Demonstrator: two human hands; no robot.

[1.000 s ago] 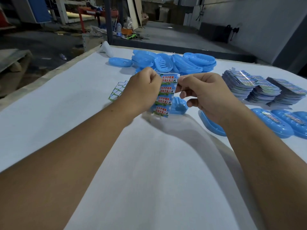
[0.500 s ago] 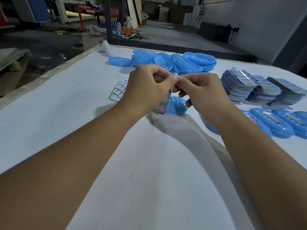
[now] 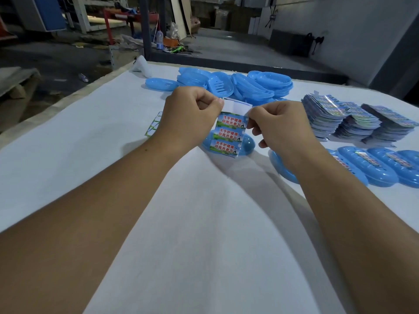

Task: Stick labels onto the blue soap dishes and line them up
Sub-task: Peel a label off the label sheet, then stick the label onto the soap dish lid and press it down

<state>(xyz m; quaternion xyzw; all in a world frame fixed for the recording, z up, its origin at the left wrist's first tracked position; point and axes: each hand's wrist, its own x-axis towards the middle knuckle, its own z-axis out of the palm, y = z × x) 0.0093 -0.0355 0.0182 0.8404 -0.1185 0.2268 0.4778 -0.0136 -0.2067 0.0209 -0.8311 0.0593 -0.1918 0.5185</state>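
My worry is the freed label folding onto itself or tearing if I peel crooked, since the label strip (image 3: 230, 137) hangs loose in the air. My left hand (image 3: 190, 120) pinches the strip's top corner, fingers curled; my right hand (image 3: 280, 126) pinches the peeled white end. One blue soap dish (image 3: 246, 145) waits just below, mid-surface; labelled dishes (image 3: 385, 166) line the right edge, unlabelled ones (image 3: 249, 86) heap along the far edge.

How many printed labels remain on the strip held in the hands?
3, stacked down the strip: top label between the hands, middle, bottom over a blue dish. The left hand may hide edges.
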